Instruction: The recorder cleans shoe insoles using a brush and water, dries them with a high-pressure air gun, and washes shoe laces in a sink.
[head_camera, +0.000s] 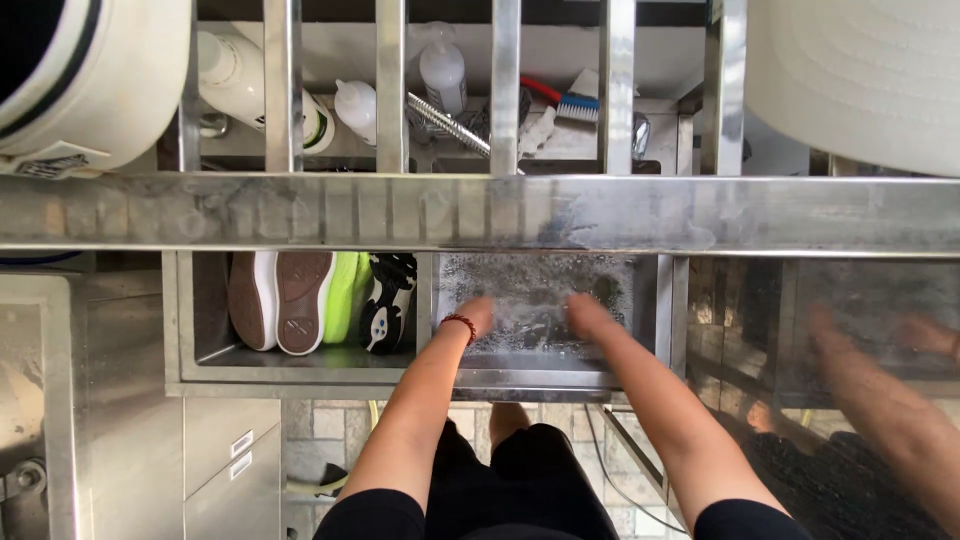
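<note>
In the right basin of a stainless steel double sink (650, 300), directly ahead of and below the person, lies foamy, churned water (535, 290), and both hands are plunged into it. The left hand (478, 312) enters at the near-left of the basin and the right hand (588, 312) at the near-right, level with each other and a little apart, so neither is clearly nearer to whatever sits under the surface between them. The water and blur hide the fingers: I cannot tell how far either hand is open or whether it grips anything, and no object in the water can be made out, so its long axis cannot be judged. A red beaded bracelet (459, 322) circles the left wrist just above the waterline. In the left basin, beyond a steel divider, several shoes (320, 300) stand on edge, soles facing out: white, brown-soled, lime green and black-and-white. A broad steel shelf rail (480, 212) crosses the view above the sink. Beyond it, on the back ledge, stand white squeeze bottles (357, 108), a pump bottle (443, 70), a flexible metal hose (447, 123) and a blue-bristled brush (578, 105). At the right, a polished steel panel (860, 330) mirrors the arms.
</note>
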